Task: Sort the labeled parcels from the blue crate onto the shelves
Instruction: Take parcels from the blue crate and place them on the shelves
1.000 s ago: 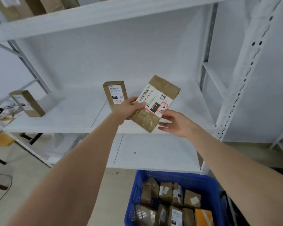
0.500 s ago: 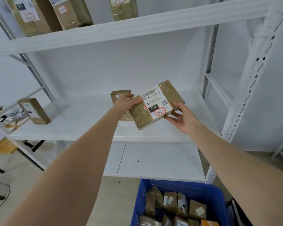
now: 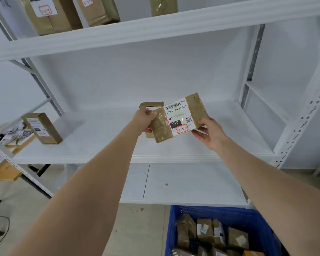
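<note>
White shelf point(image 3: 100, 141) below both grips | parcel point(image 3: 179, 117) marked 3-3-3 held mid-air, your left hand point(image 3: 144, 120) gripping its left end, right hand point(image 3: 209, 132) pinching the right | risk: upright box point(image 3: 151, 105) just behind left grip, you could knock it over setting down

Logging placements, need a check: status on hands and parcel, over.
Left grip and right grip hold the 3-3-3 parcel by its ends. Not yet on middle shelf. Upright box close behind it.
</note>
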### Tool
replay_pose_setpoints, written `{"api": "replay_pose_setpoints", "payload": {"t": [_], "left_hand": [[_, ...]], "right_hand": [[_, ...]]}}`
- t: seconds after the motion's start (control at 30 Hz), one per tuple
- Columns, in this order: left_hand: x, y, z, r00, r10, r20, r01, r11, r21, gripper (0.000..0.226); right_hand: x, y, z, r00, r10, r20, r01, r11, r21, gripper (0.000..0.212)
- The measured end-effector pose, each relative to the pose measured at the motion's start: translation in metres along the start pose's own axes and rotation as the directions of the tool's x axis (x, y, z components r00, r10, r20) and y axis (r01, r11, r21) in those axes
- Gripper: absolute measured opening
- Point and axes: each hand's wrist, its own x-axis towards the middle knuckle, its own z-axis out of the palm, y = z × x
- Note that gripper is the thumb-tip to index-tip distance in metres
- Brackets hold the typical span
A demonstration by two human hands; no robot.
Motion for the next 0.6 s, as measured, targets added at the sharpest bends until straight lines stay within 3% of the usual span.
{"api": "replay_pose_setpoints", "payload": {"t": [0.2,0.27,0.37,0.47,0.5,0.6], "left_hand": [[0.026,-0.024,-0.041,0.997,0.01,-0.072,-0.005,0.998,0.069,0.036],[0.035,-0.032,-0.052,0.995,0.01,-0.096,-0.001,0.996,0.092,0.033],[0.046,-0.041,-0.064,0.991,0.014,-0.133,0.0,0.994,0.107,0.032],[0.055,-0.052,-0.073,0.988,0.008,-0.155,0.013,0.991,0.132,0.034],[0.056,-0.055,-0.076,0.987,-0.003,-0.162,0.026,0.989,0.146,0.034],[0.062,-0.06,-0.086,0.983,-0.017,-0.185,0.051,0.982,0.182,0.033]], "right_hand": [[0.016,0.025,0.039,0.992,-0.088,-0.089,0.049,0.925,-0.377,0.022],[0.024,0.033,0.05,0.979,-0.175,-0.101,0.099,0.852,-0.515,0.016],[0.037,0.041,0.065,0.949,-0.308,-0.066,0.188,0.723,-0.664,0.024],[0.053,0.048,0.078,0.935,-0.354,-0.028,0.198,0.586,-0.785,0.016],[0.057,0.052,0.083,0.936,-0.352,-0.011,0.194,0.543,-0.817,0.018],[0.069,0.061,0.097,0.944,-0.328,0.037,0.197,0.469,-0.861,0.056]]}}
